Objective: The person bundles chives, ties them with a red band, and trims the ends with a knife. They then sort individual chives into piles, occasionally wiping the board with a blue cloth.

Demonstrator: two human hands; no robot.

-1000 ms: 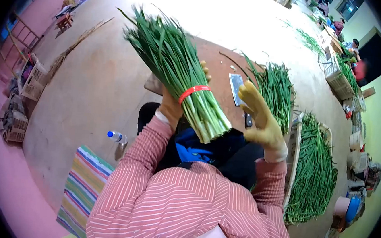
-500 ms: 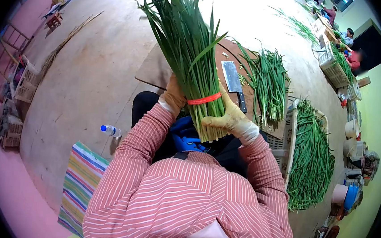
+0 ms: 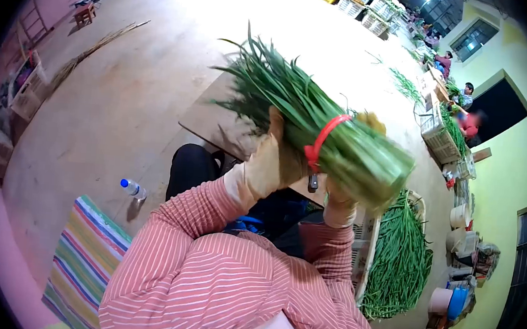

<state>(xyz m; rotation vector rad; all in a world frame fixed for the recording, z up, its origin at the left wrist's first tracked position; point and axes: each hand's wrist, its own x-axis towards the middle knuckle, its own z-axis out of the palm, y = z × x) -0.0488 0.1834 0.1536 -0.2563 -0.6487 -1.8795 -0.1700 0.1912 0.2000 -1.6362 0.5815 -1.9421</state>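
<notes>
A thick bundle of garlic chives, tied with a red band, lies tilted across my hands above the board. Its leaf tips point to the upper left, and the pale cut ends, blurred by motion, point to the lower right. My left hand, in a pale work glove, grips the bundle from below on the leafy side of the band. Behind the cut-end half is my gloved right hand, mostly hidden, with its yellowish fingers showing over the far edge. Below the band a dark knife handle peeks out.
A low board stands in front of my knees. To the right, a crate holds loose chives. A capped bottle and a striped sack are at left. People sit by crates along the right wall.
The bundle has swung from nearly upright to a slanted, almost lying position, its cut ends moving right and up. My right hand has gone behind it. The camera view has shifted too.
</notes>
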